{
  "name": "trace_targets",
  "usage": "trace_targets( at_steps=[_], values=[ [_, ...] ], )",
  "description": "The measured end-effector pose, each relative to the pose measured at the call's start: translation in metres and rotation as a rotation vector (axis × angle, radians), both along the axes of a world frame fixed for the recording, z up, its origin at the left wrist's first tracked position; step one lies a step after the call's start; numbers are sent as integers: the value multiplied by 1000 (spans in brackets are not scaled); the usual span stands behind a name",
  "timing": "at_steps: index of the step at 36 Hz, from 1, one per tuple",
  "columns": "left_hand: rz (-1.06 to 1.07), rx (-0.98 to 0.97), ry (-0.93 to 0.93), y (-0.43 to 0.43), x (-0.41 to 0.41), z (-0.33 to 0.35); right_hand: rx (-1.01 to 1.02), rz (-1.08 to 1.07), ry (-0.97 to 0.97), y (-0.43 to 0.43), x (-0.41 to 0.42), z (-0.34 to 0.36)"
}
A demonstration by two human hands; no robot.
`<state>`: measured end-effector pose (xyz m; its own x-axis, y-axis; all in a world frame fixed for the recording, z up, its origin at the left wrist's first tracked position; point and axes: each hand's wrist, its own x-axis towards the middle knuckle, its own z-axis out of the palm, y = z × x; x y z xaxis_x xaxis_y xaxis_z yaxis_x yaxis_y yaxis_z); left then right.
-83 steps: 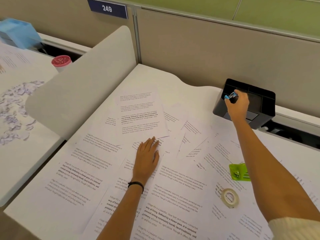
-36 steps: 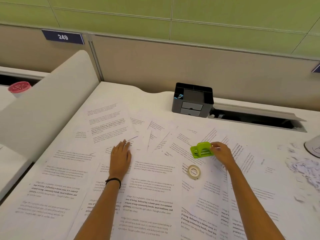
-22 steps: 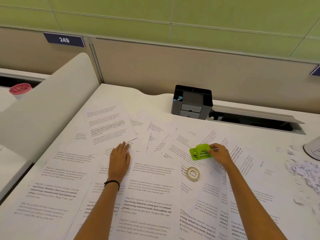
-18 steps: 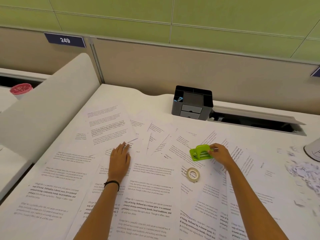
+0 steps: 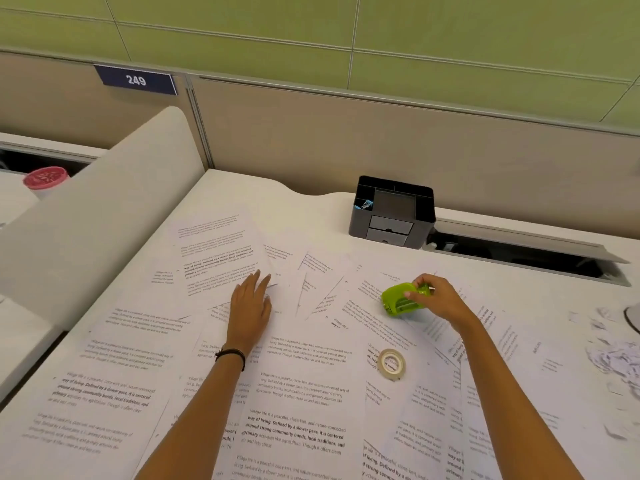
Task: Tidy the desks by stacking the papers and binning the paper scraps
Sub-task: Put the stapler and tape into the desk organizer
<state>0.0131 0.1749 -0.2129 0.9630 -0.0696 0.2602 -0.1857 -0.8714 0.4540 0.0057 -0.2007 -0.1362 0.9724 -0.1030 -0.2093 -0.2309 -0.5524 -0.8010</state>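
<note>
Several printed papers (image 5: 304, 386) lie scattered and overlapping across the white desk (image 5: 311, 209). My left hand (image 5: 251, 308) rests flat on the sheets near the middle, fingers straight. My right hand (image 5: 438, 301) grips a small green stapler (image 5: 400, 299), lifted slightly off the papers and tilted. A pile of torn paper scraps (image 5: 613, 358) sits at the right edge of the desk.
A roll of clear tape (image 5: 392, 364) lies on the papers below the stapler. A black desk organiser (image 5: 393, 211) stands at the back by an open cable slot (image 5: 526, 252). A curved white divider (image 5: 97, 223) borders the left side, with a red-lidded cup (image 5: 46, 178) beyond it.
My right hand left the organiser, came down to the green stapler, closed on it and has lifted and tilted it. My left hand stayed flat on the papers.
</note>
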Motion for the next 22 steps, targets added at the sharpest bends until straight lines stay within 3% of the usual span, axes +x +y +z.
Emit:
trace_targets(
  at_steps=[16,22],
  values=[
    [-72,-20,98,-32,54,5,151,-93,-402,20,84,49],
    [-58,10,134,-31,54,-14,65,-161,-559,25,127,63]
  ],
)
